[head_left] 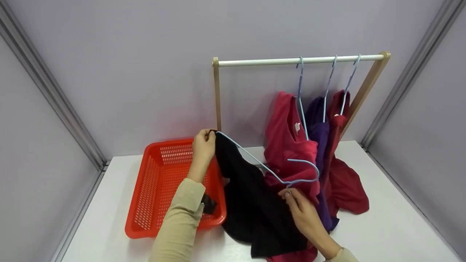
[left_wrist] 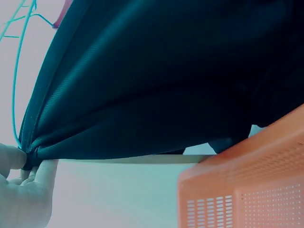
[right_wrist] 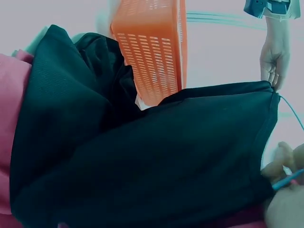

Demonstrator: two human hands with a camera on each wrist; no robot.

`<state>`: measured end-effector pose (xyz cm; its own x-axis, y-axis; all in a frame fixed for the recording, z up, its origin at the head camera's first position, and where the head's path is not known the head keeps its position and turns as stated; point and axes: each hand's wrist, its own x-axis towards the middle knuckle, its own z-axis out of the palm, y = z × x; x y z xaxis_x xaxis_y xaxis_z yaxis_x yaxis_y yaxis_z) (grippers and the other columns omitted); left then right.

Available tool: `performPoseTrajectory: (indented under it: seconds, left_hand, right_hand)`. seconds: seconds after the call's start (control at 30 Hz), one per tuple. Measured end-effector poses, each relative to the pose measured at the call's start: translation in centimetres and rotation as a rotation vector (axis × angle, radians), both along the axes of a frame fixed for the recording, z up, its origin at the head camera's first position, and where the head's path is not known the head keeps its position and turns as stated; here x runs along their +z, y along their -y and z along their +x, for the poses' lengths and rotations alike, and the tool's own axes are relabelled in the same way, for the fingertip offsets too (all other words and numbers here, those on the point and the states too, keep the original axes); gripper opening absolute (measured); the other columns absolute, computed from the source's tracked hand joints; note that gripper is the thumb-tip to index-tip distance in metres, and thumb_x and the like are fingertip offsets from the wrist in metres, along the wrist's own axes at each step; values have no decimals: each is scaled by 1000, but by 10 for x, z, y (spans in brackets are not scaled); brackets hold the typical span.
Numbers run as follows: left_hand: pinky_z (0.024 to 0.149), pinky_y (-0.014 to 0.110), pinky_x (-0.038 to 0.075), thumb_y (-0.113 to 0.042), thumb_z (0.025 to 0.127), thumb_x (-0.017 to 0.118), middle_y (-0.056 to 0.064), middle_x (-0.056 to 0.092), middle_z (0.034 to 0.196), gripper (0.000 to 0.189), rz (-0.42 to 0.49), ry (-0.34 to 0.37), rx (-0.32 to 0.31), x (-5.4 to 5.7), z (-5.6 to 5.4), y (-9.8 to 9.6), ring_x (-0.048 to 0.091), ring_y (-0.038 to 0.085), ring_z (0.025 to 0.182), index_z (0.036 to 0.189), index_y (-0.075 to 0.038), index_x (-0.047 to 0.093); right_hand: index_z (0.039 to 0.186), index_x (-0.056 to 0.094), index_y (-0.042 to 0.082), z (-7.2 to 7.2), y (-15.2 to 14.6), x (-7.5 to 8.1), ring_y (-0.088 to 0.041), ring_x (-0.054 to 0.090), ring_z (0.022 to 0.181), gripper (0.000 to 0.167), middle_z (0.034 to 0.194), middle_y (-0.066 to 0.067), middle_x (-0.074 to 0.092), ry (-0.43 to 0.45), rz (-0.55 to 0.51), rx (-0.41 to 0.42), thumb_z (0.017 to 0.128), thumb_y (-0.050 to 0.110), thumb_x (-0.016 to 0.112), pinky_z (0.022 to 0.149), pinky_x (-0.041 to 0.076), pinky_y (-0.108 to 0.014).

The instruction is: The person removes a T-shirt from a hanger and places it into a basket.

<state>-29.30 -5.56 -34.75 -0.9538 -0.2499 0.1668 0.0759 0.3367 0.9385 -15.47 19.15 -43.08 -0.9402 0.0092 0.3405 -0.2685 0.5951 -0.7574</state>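
Note:
A black garment (head_left: pixel 251 185) hangs stretched between the two hands, its lower part draping down to the table. My left hand (head_left: pixel 204 145) pinches one upper corner of it, where the end of a light-blue hanger (head_left: pixel 255 159) meets the cloth. Down by the hanger's neck, my right hand (head_left: pixel 304 214) grips the hanger, its hook turned to the right. In the left wrist view, the left thumb and fingers (left_wrist: pixel 42 183) bunch the garment's edge. The right wrist view has the right hand (right_wrist: pixel 285 190) around the blue wire beside the cloth.
A red plastic basket (head_left: pixel 145 196) stands at the left, with a small dark thing on its right side, partly behind the left sleeve. Behind the hands stands a rack (head_left: pixel 255 62) holding a pink top (head_left: pixel 282 127), a purple garment (head_left: pixel 320 142) and a dark red garment (head_left: pixel 347 185) on hangers.

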Motion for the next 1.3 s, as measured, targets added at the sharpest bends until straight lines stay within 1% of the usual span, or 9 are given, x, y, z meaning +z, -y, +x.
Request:
performPoseTrajectory:
  seconds: [0.17, 0.37, 0.47, 0.6, 0.77, 0.93, 1.1, 1.17, 1.3]
  left_hand:
    - [92, 40, 49, -14, 97, 46, 24, 65, 114, 31, 32, 16, 8, -4, 0, 7, 62, 32, 105, 116, 6, 62]
    - [91, 39, 50, -13, 97, 46, 25, 65, 116, 32, 20, 33, 5, -13, -1, 17, 63, 32, 105, 116, 7, 62]
    - [81, 31, 52, -13, 98, 44, 26, 63, 118, 33, 70, 91, -27, -19, 0, 21, 63, 26, 97, 121, 7, 59]
    - [66, 20, 50, -12, 100, 40, 27, 59, 122, 37, 213, 190, -77, -27, 6, 24, 59, 17, 85, 128, 8, 52]
    - [76, 25, 55, -13, 102, 37, 28, 52, 128, 41, 444, 281, -203, -33, 20, 17, 59, 18, 94, 135, 10, 42]
    - [75, 26, 57, -12, 103, 35, 19, 61, 116, 36, 571, 334, -307, -40, 41, 0, 62, 13, 84, 130, 10, 46]
    - [72, 27, 53, -16, 104, 33, 17, 58, 117, 31, 495, 279, -384, -50, 65, -19, 59, 13, 86, 118, 4, 52]
    - [74, 27, 50, -17, 104, 33, 18, 56, 118, 31, 391, 216, -409, -54, 75, -27, 57, 14, 89, 116, 3, 53]
    - [87, 38, 47, -25, 104, 34, 19, 59, 118, 34, 86, 52, -461, -63, 95, -41, 58, 25, 103, 110, 1, 55]
  right_hand:
    - [95, 57, 9, 0, 5, -4, -14, 61, 90, 17, 93, -2, 65, 12, 151, 12, 101, 14, 42, 81, 50, -33]
    - [91, 51, 8, -3, 10, 2, -24, 67, 72, 11, 79, -7, 67, -35, 248, -33, 99, 12, 45, 61, 52, -36]
    - [90, 48, 9, -6, 13, 10, -27, 68, 76, 16, 81, -10, 68, 11, 184, -40, 102, 17, 41, 66, 53, -39]
    - [89, 48, 7, -11, 20, 19, -31, 69, 88, 21, 89, -13, 69, 38, 93, -34, 103, 20, 38, 77, 53, -43]
    - [86, 48, 2, -19, 30, 27, -27, 66, 87, 25, 87, -15, 63, 55, -5, -13, 103, 17, 37, 78, 52, -34]
    - [88, 49, -1, -29, 41, 34, -20, 59, 83, 24, 86, -15, 60, 73, -92, 17, 103, 14, 38, 77, 47, -28]
    - [89, 50, -5, -41, 49, 42, -22, 62, 85, 22, 88, -16, 58, 89, -193, 2, 102, 8, 38, 80, 49, -30]
    - [89, 50, -6, -46, 52, 44, -24, 63, 86, 21, 89, -17, 57, 91, -223, -14, 101, 6, 38, 80, 49, -30]
    - [88, 51, -5, -56, 57, 47, -22, 60, 83, 21, 83, -13, 56, 112, -239, -56, 100, 7, 39, 77, 46, -27]
